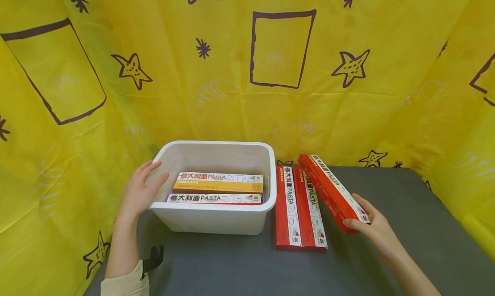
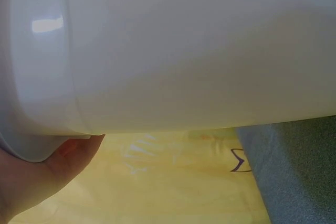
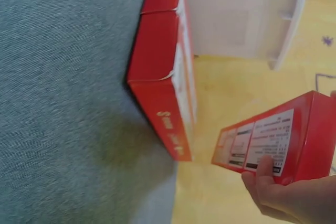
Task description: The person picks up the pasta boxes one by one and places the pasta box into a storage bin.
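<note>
My right hand (image 1: 373,225) grips the near end of a red pasta box (image 1: 334,188), thumb on one side and fingers on the other. The box is raised and tilted; in the right wrist view its printed label side shows, with fingertips (image 3: 265,166) against it. Two more red pasta boxes (image 1: 288,210) lie side by side on the table, left of the held one. My left hand (image 1: 141,190) holds the left rim of a white plastic bin (image 1: 210,221). Inside the bin are a yellow chicken curry pasta box (image 1: 218,184) and, in front, a white-topped pasta box (image 1: 214,198).
The dark grey table (image 1: 220,266) extends under everything. Yellow cloth (image 1: 232,111) with dark drawings hangs behind the table and along both sides. A black strap (image 1: 154,257) sits on my left wrist beside the sleeve.
</note>
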The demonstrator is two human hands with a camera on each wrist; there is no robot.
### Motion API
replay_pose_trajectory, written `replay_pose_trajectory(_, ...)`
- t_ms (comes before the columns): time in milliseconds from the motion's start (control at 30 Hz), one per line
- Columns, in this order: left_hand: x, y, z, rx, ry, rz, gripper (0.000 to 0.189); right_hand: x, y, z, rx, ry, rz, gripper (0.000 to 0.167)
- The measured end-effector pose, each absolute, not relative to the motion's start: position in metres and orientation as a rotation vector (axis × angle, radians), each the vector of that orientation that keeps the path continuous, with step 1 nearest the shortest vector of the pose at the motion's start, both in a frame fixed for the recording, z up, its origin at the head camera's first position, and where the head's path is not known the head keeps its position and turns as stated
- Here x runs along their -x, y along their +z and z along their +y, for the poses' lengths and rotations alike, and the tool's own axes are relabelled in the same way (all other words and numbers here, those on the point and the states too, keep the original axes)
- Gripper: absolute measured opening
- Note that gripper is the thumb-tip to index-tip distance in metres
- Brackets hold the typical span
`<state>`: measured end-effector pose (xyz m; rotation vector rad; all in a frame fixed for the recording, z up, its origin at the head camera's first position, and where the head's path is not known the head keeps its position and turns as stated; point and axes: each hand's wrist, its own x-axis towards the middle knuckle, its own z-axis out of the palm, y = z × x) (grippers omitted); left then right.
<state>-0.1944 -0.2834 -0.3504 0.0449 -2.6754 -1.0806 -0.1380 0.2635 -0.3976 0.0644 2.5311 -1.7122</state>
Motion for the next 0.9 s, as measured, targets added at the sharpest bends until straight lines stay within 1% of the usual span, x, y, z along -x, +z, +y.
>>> replay_pose_trajectory(167,0.195,-0.351,-0.284,-0.045,-1.073,-2.675,0.065,0.139,-0.390,0.259,0.010,-1.762,2.526,0.074)
replay_pose_trajectory(600,0.194,-0.351,-0.284,-0.048,-1.081,-2.677,0.065,0.141,-0.366,0.245,0.096,-1.890,2.430,0.073)
replay_pose_trajectory(900,0.195,-0.350,-0.284,-0.051,-1.068,-2.682,0.065,0.142,-0.350,0.233,0.283,-2.019,2.346,0.068)
